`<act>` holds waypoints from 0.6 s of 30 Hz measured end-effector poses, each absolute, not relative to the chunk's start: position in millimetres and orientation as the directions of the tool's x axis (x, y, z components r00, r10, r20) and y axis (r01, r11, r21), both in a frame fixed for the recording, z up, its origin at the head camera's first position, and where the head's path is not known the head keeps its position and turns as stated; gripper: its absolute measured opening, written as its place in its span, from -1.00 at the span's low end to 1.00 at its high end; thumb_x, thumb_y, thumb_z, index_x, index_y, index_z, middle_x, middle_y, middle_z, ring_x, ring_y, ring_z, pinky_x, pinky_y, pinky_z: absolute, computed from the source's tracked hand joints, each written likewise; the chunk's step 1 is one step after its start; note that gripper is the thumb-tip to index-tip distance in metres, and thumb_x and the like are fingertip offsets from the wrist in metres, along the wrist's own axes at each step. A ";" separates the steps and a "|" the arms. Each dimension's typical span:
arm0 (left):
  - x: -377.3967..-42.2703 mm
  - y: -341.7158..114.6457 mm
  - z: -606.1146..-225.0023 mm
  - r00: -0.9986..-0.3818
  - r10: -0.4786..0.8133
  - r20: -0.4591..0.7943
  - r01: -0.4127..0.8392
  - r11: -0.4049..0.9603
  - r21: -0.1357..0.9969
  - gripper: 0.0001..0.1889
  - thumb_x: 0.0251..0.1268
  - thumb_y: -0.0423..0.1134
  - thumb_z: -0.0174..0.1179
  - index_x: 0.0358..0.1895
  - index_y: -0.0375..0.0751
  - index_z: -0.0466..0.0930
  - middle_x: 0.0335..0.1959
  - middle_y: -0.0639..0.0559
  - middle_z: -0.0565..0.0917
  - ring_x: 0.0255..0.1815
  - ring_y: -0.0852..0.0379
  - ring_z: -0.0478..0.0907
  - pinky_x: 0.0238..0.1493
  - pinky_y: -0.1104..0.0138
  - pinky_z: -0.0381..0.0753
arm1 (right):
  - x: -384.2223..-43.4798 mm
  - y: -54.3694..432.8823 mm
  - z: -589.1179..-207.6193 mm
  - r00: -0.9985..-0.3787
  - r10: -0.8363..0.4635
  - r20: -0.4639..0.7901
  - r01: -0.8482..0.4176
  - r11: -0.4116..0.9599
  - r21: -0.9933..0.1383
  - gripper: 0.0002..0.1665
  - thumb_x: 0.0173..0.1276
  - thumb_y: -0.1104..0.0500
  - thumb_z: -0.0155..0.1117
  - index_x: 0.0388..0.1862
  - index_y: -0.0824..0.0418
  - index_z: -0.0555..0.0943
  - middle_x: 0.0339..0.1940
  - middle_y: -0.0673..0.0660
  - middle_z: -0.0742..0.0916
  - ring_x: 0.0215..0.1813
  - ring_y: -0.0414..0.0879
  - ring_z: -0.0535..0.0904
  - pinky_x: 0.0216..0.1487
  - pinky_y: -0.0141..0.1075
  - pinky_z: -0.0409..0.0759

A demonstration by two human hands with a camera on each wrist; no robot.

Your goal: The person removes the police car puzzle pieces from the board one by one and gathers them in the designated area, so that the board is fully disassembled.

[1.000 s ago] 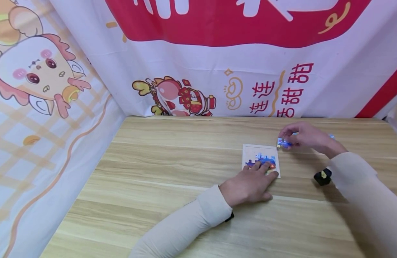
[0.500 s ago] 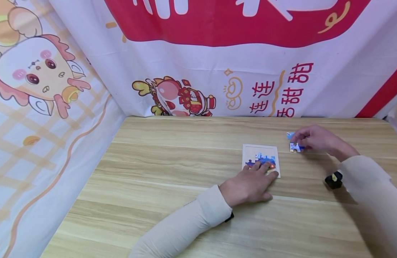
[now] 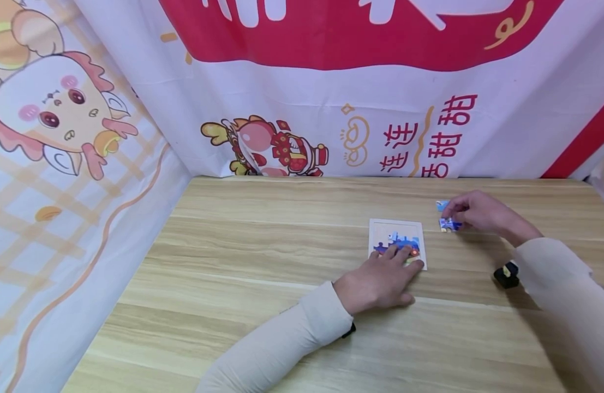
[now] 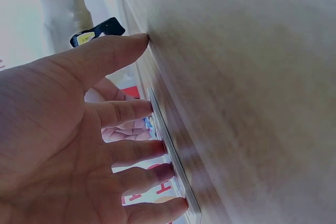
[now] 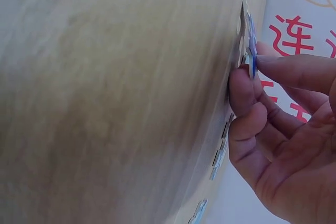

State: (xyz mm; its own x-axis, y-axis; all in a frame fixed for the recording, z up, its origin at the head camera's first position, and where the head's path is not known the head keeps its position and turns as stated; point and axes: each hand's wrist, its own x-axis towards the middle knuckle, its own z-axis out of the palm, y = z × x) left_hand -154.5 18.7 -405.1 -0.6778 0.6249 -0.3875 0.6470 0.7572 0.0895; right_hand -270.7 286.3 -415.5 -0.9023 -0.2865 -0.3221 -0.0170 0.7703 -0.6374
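Note:
My left hand lies on the lower part of a small square jigsaw puzzle board, its fingers spread and straight. Part of a blue picture shows inside the pale frame, and the fingers cover the bottom of it. To the right of the board, my right hand pinches a blue and purple jigsaw piece between thumb and fingers. In the right wrist view this puzzle piece stands on edge, close over the table, with the thumb on its printed side.
A light blue jigsaw piece lies just behind the pinched one. More loose pieces lie flat past the right hand in the right wrist view. Printed cloth hangs along the table's back edge, and another cloth covers the left side.
My right hand has moved right with the jigsaw piece, from the board's upper right corner to beside the loose light blue piece. My left hand has stayed on the board.

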 end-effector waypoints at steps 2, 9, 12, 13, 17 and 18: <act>-154.7 18.3 -405.0 -0.676 0.626 -0.388 0.646 0.757 0.094 -0.23 0.51 0.26 0.15 0.68 0.29 0.11 0.75 0.12 0.04 0.75 0.04 0.01 0.64 0.09 0.25 | -270.4 286.6 -415.6 -0.905 -0.287 -0.315 -0.027 0.776 -0.630 -0.71 0.56 0.39 0.06 0.06 0.37 0.71 0.04 0.34 0.70 -0.09 0.05 0.58 -0.18 -0.25 0.63; -154.7 17.9 -405.1 -0.675 0.629 -0.386 0.648 0.755 0.096 -0.23 0.51 0.26 0.15 0.68 0.29 0.11 0.75 0.12 0.03 0.76 0.03 0.01 0.64 0.07 0.24 | -270.2 288.3 -416.6 -0.909 -0.293 -0.296 -0.052 0.784 -0.619 -0.75 0.47 0.41 0.13 0.01 0.41 0.69 -0.11 0.26 0.73 -0.15 0.02 0.55 -0.25 -0.28 0.57; -155.0 18.0 -405.2 -0.675 0.629 -0.385 0.650 0.754 0.093 -0.23 0.51 0.26 0.15 0.68 0.29 0.12 0.75 0.11 0.04 0.75 0.03 0.01 0.64 0.07 0.25 | -270.1 287.9 -416.0 -0.912 -0.287 -0.293 -0.058 0.797 -0.601 -0.80 0.43 0.42 0.18 -0.05 0.39 0.68 -0.10 0.28 0.73 -0.11 0.05 0.57 -0.20 -0.26 0.56; -155.2 18.0 -405.2 -0.675 0.629 -0.386 0.650 0.754 0.094 -0.23 0.51 0.26 0.15 0.68 0.29 0.12 0.75 0.11 0.04 0.75 0.03 0.02 0.64 0.07 0.25 | -269.8 287.7 -415.8 -0.912 -0.283 -0.297 -0.057 0.804 -0.592 -0.82 0.43 0.41 0.21 -0.06 0.38 0.68 -0.10 0.29 0.73 -0.09 0.07 0.57 -0.17 -0.25 0.56; -155.3 18.2 -405.2 -0.674 0.629 -0.388 0.650 0.754 0.094 -0.23 0.50 0.27 0.15 0.68 0.29 0.12 0.75 0.12 0.04 0.75 0.04 0.01 0.64 0.07 0.25 | -268.7 286.9 -415.1 -0.910 -0.267 -0.317 -0.045 0.824 -0.565 -0.88 0.43 0.39 0.23 -0.12 0.32 0.67 -0.12 0.25 0.71 -0.07 0.09 0.54 -0.13 -0.23 0.54; -155.3 18.3 -405.1 -0.674 0.628 -0.388 0.649 0.755 0.094 -0.23 0.50 0.27 0.15 0.68 0.29 0.12 0.75 0.12 0.04 0.75 0.04 0.01 0.64 0.08 0.25 | -268.5 286.8 -415.1 -0.910 -0.262 -0.321 -0.042 0.829 -0.558 -0.88 0.43 0.39 0.23 -0.13 0.31 0.67 -0.13 0.24 0.70 -0.07 0.09 0.53 -0.12 -0.23 0.53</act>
State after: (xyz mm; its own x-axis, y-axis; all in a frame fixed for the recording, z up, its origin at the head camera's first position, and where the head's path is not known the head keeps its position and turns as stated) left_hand -155.3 18.3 -405.1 -0.6742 0.6284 -0.3881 0.6492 0.7547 0.0943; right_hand -268.5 286.8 -415.1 -0.9099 -0.2624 -0.3212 -0.0422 0.8290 -0.5576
